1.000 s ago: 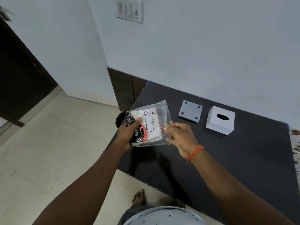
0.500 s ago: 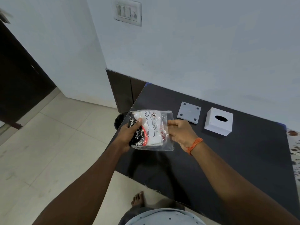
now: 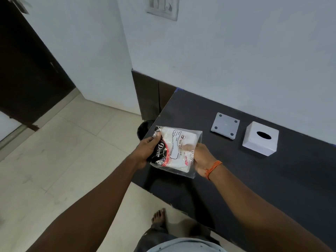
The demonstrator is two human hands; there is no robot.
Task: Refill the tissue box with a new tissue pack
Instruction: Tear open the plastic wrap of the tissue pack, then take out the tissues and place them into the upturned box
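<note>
Two hands grip one tissue pack [image 3: 177, 149] above the worktop [image 3: 272, 179] edge: left hand [image 3: 147, 150] and right hand [image 3: 201, 157] closed around it. One box [image 3: 260, 138], one base plate [image 3: 225, 126] lie beyond.

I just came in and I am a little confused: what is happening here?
A person holds a clear plastic pack of white tissues in both hands above the black table's edge, left hand gripping one end, right hand the other. The white cube tissue box and its grey square base plate lie apart on the table.
</note>
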